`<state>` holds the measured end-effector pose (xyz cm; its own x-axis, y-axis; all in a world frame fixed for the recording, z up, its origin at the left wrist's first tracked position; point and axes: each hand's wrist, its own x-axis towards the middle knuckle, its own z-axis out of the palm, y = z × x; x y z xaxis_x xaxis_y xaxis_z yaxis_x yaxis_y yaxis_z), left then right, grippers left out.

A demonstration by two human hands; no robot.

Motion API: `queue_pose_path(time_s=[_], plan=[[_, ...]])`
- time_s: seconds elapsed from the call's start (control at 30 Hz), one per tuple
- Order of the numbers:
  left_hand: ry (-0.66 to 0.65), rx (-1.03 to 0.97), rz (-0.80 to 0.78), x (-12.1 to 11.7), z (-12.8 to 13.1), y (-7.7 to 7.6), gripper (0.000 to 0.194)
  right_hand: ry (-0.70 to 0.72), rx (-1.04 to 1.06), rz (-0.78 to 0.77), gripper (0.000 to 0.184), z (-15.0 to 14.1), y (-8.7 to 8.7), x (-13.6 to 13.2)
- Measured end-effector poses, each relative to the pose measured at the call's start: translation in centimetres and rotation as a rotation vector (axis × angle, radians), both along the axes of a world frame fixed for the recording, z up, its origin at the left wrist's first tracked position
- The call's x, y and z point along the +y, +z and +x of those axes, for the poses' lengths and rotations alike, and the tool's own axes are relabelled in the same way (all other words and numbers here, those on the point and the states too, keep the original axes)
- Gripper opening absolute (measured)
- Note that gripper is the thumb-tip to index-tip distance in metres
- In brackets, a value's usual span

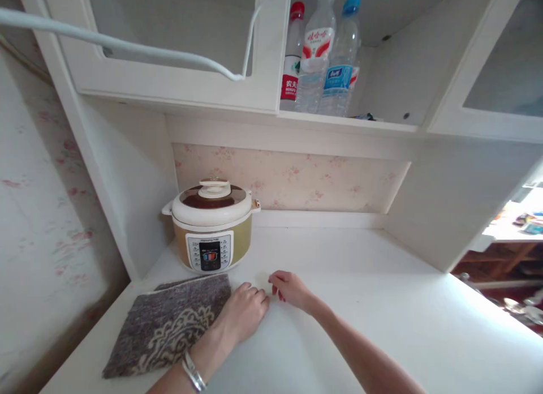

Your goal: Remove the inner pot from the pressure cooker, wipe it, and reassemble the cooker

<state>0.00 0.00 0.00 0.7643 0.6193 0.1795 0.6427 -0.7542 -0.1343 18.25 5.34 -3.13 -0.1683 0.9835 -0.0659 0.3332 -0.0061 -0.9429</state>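
Note:
My left hand [246, 308], with a silver bangle at its wrist, rests low over the white counter. Its fingers are curled in, and no object shows in them. Beside it, at the left, lies a folded grey-brown cloth [182, 309] with a pale scroll pattern; hand and forearm overlap its right edge. Just right of the left hand is my right hand [291, 289], fingers loosely bent with small gaps between them and nothing visible in its grasp. The two hands are close together but apart. Behind the cloth stands a white and olive electric cooker [212, 224], lid on.
Above the counter [339, 269] hangs a white cabinet [182, 88] with an open middle section holding several plastic bottles [316, 60]. A white cable [148, 51] droops across the upper left. Side panels [466, 196] bound the counter; shelves with various items stand beyond at the right.

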Motion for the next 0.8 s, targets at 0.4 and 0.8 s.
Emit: queue_pose_path(time_s=[0.4, 0.8], plan=[[0.205, -0.183, -0.061, 1.6, -5.0, -2.5, 0.021, -0.198, 0.328, -0.049, 0.036, -6.8, 12.2, 13.0], [0.220, -0.307, -0.063, 1.8, -5.2, -2.9, 0.024, -0.342, 0.463, 0.004, 0.021, -8.0, 13.3, 16.2]])
